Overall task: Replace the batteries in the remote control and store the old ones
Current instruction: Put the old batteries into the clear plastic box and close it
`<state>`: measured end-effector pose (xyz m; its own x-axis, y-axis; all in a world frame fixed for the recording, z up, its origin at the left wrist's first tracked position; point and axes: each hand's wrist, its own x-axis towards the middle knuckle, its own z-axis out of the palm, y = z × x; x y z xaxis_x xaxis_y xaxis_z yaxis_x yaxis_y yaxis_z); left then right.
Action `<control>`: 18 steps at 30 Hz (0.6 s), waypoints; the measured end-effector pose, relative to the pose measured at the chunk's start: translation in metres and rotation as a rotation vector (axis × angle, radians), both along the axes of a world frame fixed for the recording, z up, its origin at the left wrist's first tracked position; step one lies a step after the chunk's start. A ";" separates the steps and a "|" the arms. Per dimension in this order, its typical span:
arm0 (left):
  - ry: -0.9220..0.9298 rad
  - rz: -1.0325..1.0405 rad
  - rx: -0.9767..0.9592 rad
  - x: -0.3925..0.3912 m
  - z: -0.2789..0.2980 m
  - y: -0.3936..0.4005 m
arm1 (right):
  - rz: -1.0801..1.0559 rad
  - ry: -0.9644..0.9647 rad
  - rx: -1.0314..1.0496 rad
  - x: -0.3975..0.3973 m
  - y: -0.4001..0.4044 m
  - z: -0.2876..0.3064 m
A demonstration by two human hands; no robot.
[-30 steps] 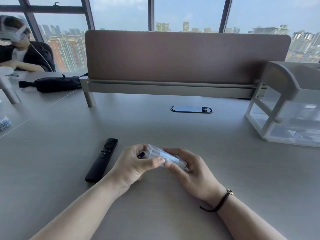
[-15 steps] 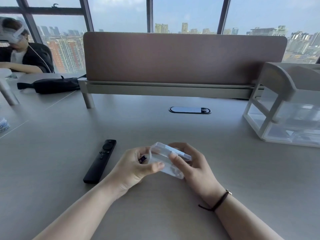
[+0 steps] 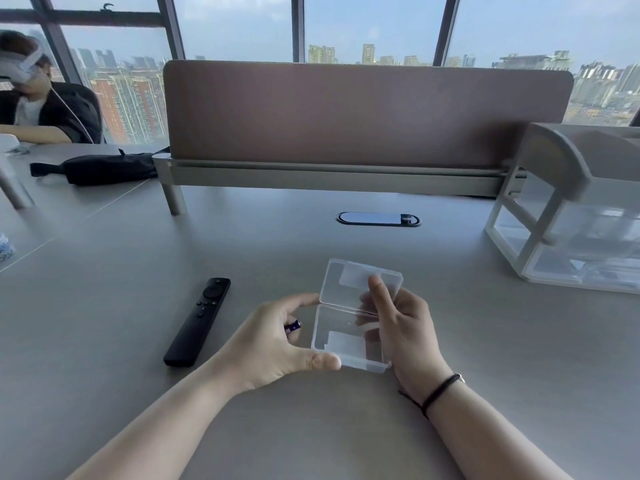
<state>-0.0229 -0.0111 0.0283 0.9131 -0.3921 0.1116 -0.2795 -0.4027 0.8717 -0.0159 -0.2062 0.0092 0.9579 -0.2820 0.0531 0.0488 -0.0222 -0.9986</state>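
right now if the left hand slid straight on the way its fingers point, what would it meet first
Probably the clear plastic hinged box: the left hand already grips its near-left side, fingers pointing right toward it. The right hand lies beyond.

Grey desk under the hands. Beyond them, an oval cable port, then a brown divider panel on a metal rail. Behind it, tall windows: daylight, hazy sky, city towers. Clear drawer unit far right. Black pouch far left.
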 end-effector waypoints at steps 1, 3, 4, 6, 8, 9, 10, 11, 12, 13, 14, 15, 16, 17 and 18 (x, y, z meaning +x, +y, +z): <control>0.030 0.037 -0.055 0.001 0.001 0.002 | -0.012 -0.016 -0.072 0.001 -0.001 -0.002; 0.109 0.167 -0.224 0.004 0.006 0.004 | -0.033 -0.034 -0.212 0.003 -0.003 -0.005; 0.150 0.223 -0.321 0.006 0.006 0.005 | -0.030 -0.039 -0.266 0.003 -0.003 -0.006; 0.257 0.245 -0.473 0.001 0.009 0.001 | 0.003 -0.051 -0.353 0.002 0.000 -0.010; 0.323 0.173 -0.522 -0.009 0.014 -0.008 | 0.044 -0.053 -0.396 0.000 0.005 -0.011; 0.323 0.134 -0.511 -0.014 0.016 -0.012 | 0.061 -0.049 -0.387 -0.001 0.007 -0.011; 0.301 0.116 -0.482 -0.019 0.017 -0.016 | 0.076 -0.047 -0.366 -0.002 0.009 -0.011; 0.239 0.119 -0.406 -0.021 0.015 -0.019 | 0.093 -0.043 -0.349 -0.002 0.010 -0.010; 0.159 0.125 -0.305 -0.023 0.013 -0.020 | 0.111 -0.038 -0.339 -0.003 0.011 -0.010; 0.051 0.114 -0.190 -0.024 0.008 -0.020 | 0.129 -0.032 -0.331 -0.004 0.011 -0.009; -0.053 0.094 -0.080 -0.026 0.005 -0.019 | 0.145 -0.028 -0.322 -0.004 0.012 -0.009; -0.155 0.061 0.014 -0.027 0.001 -0.019 | 0.159 -0.029 -0.319 -0.005 0.013 -0.008; -0.232 0.033 0.085 -0.027 -0.002 -0.019 | 0.170 -0.038 -0.336 -0.006 0.014 -0.008; -0.276 0.008 0.136 -0.027 -0.005 -0.020 | 0.180 -0.051 -0.372 -0.006 0.014 -0.009; -0.303 -0.012 0.186 -0.027 -0.006 -0.022 | 0.189 -0.065 -0.417 -0.007 0.015 -0.009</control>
